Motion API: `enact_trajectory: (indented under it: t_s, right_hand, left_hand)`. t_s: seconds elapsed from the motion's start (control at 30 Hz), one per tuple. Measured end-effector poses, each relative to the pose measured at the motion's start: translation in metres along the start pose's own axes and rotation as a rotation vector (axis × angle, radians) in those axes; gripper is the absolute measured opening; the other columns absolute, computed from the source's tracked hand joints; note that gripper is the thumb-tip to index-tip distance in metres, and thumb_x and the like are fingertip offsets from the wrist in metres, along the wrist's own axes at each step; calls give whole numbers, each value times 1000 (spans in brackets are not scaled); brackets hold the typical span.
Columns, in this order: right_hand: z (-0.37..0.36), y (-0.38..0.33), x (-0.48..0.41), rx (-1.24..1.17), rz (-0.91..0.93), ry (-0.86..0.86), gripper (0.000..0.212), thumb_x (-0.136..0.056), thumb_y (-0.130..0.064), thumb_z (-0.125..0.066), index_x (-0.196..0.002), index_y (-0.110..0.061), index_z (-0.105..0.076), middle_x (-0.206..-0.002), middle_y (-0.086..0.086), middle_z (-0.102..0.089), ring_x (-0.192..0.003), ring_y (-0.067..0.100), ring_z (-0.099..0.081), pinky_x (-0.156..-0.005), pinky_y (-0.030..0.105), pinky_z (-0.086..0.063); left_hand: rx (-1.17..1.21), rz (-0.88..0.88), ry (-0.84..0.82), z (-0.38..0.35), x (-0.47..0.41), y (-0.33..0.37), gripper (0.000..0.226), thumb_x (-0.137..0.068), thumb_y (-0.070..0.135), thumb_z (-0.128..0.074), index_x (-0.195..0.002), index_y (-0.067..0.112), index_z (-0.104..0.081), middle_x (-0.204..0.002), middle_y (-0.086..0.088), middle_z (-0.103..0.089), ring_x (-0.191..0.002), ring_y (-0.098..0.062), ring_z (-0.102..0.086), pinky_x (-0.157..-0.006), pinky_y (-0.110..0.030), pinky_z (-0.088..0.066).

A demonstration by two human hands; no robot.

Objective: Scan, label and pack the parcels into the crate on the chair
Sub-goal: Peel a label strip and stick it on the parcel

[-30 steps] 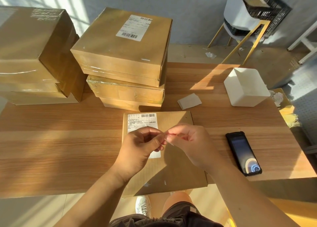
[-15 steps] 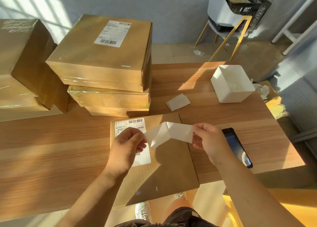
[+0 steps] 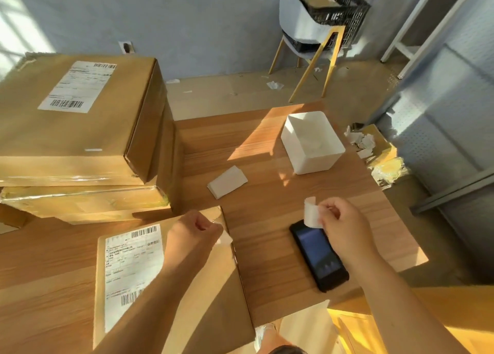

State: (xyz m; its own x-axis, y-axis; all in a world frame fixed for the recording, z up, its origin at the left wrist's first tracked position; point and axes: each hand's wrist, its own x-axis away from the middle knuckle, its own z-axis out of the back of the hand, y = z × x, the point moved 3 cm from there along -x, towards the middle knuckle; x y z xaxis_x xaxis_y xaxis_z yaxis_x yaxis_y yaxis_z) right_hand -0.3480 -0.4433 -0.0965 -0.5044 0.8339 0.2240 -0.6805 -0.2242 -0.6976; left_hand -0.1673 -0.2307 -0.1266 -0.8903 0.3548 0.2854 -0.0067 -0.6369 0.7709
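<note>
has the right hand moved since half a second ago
Yes. The right hand has gone right with a curled white strip, away from the flat parcel; it is now over the phone.

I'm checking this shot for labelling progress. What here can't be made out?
- Print on the flat parcel's label: blurred, partly behind the left forearm.
- Contents of the crate: far off, only one parcel top shows.
- Left hand: its grip hides most of its white piece.
- Box stack: cut off by the left edge.
</note>
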Motion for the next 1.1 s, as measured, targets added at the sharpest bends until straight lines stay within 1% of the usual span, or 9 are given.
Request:
enact_trajectory:
  t_s: [0.2, 0.3, 0.37, 0.47, 0.53, 0.67, 0.83, 1.0, 1.1]
  right_hand:
    - [43, 23, -48, 94, 13, -127, 14, -93, -22, -58, -94, -36, -62, -94, -17, -62, -87, -1, -57, -63, 11, -39]
    - [65, 33, -75, 155, 66, -104, 15, -92, -18, -61, -104, -23, -69, -96, -14, -62, -88, -1, -56, -62, 6, -38]
    - [77, 37, -91, 173, 87, -80, 10, -90, -22, -63, -97, -24, -69, -94, -15, -62, -82, -4, -56, -58, 6, -39]
    - [91, 42, -110, 110, 95, -40, 7, -88, -25, -67, -83, -29, -64, -86, -15, -63, -78, -2, -58, -58, 10, -39]
    - [98, 49, -120, 96, 108, -18, 10, -88, -21, -68, -82, -28, -62, -85, -12, -62, -79, 1, -58, -60, 11, -40]
    - [107, 65, -137, 25, 83, -14, 17, -89, -17, -66, -84, -31, -58, -87, -11, -62, -82, 1, -58, -63, 12, -41]
    - [109, 84, -147, -61, 31, 2, 24, -85, -21, -70, -87, -37, -53, -87, -13, -62, -81, 0, -60, -62, 13, -41]
    - [104, 94, -148, -132, -4, -13, 22, -83, -21, -73, -88, -37, -58, -86, -13, -66, -80, 4, -63, -65, 19, -51]
    - [102, 93, -145, -196, -22, -55, 18, -84, -18, -72, -88, -33, -63, -85, -10, -68, -75, 6, -65, -65, 25, -56]
  left_hand:
    - [-19, -39, -47, -59, -42, 67, 15, -77, 18, -66, -89, 24, -59, -77, 13, -60, -73, -8, -60, -55, -20, -49]
    - [0, -201, -14, -86, -60, 112, 18, -78, 15, -62, -81, 32, -62, -74, 22, -58, -79, -3, -60, -70, -12, -46]
    - [66, -320, -23, -107, -71, 144, 21, -80, 9, -62, -78, 30, -65, -75, 19, -62, -74, 4, -59, -62, -1, -39]
    - [-9, -522, 19, -142, -85, 186, 13, -83, 9, -63, -84, 20, -69, -83, 11, -63, -68, -3, -57, -61, 1, -36]
    - [-96, -653, 40, -168, -94, 203, 12, -85, 8, -62, -91, 13, -71, -92, 3, -63, -73, -10, -58, -65, -2, -38]
    - [-330, -708, -35, -214, -115, 208, 22, -92, 11, -53, -103, 13, -71, -110, -4, -61, -95, -23, -58, -81, -33, -50]
    - [-834, -729, -171, -242, -129, 193, 42, -90, 5, -41, -121, 24, -61, -117, 2, -62, -107, -22, -48, -89, -39, -40]
    - [-582, -656, -136, -232, -111, 189, 28, -93, 30, -51, -119, 28, -62, -129, 6, -53, -123, -24, -37, -98, -49, -32]
    - [-238, -580, -210, -216, -88, 191, 21, -88, 35, -60, -107, 28, -67, -107, 12, -64, -100, -8, -55, -80, -24, -39]
